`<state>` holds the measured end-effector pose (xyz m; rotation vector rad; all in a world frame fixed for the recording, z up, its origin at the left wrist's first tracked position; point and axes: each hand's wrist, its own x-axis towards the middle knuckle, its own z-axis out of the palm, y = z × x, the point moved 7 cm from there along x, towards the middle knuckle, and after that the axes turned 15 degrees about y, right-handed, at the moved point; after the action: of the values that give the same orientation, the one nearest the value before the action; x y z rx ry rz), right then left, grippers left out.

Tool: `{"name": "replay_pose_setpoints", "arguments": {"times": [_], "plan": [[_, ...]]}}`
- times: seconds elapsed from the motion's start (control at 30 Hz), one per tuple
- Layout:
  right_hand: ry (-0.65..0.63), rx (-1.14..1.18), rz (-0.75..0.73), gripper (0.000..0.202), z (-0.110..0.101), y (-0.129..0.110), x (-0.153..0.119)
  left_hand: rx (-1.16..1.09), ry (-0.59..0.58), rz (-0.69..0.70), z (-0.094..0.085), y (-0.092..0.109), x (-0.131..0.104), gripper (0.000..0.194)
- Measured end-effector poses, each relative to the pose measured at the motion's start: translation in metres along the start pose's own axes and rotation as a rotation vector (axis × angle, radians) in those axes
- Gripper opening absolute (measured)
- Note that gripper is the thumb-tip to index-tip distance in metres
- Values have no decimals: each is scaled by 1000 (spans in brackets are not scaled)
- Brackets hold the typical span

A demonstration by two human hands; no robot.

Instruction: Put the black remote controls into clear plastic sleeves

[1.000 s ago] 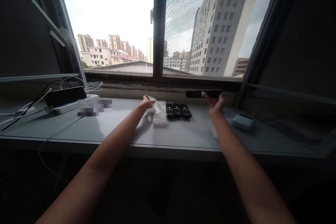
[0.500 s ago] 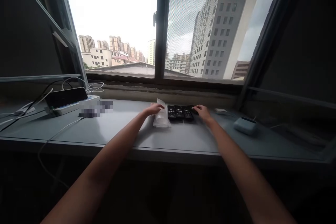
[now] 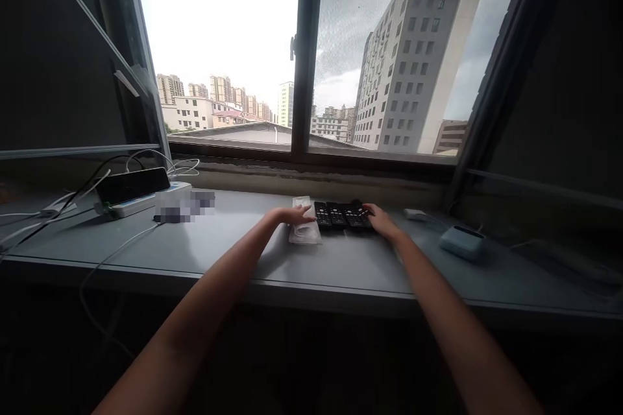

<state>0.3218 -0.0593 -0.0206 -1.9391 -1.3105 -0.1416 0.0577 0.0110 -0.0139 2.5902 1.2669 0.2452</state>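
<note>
Several black remote controls (image 3: 337, 215) lie side by side on the grey desk near the window wall. To their left is a translucent plastic bag (image 3: 305, 233). My left hand (image 3: 294, 215) rests over the bag with its fingers apart, the fingertips near the leftmost remote. At the right end of the row, my right hand (image 3: 380, 219) has its fingers closed round the edge of a black remote (image 3: 361, 215), which sits at a slight angle against the others.
On the left stand a power strip (image 3: 153, 200) with cables and a dark phone (image 3: 132, 185) leaning behind it. A blurred-out item (image 3: 182, 207) lies beside them. To the right are a small white adapter (image 3: 415, 214) and a light blue box (image 3: 461, 242).
My right hand has brought another black remote against the right end of the row. My left hand has spread over the bag and moved slightly right. The view has shifted a little.
</note>
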Motion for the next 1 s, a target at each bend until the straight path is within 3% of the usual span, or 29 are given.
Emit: {"name": "replay_pose_setpoints", "arguments": {"times": [0.17,0.33,0.47,0.57,0.63,0.7,0.8,1.0], "plan": [[-88,-131,63,54,8,8,-1,-43,-43,57,-1,-6,0,89],[-66,-133,46,50,12,13,3,-157,-24,90,-8,-6,-3,95],[-12,-135,8,47,18,20,8,-158,156,110,-22,-3,-2,91],[56,-130,-43,42,20,24,14,26,351,-68,-39,-15,-4,67],[87,-109,-84,39,19,23,15,139,404,-229,-46,-26,-8,55],[86,-96,-97,37,17,21,14,131,307,-305,-42,-33,-9,56],[33,-119,-30,40,15,20,9,-20,103,-248,-26,-29,-7,58],[-36,-148,36,44,14,18,4,-121,98,-179,-22,-18,-3,41]]}}
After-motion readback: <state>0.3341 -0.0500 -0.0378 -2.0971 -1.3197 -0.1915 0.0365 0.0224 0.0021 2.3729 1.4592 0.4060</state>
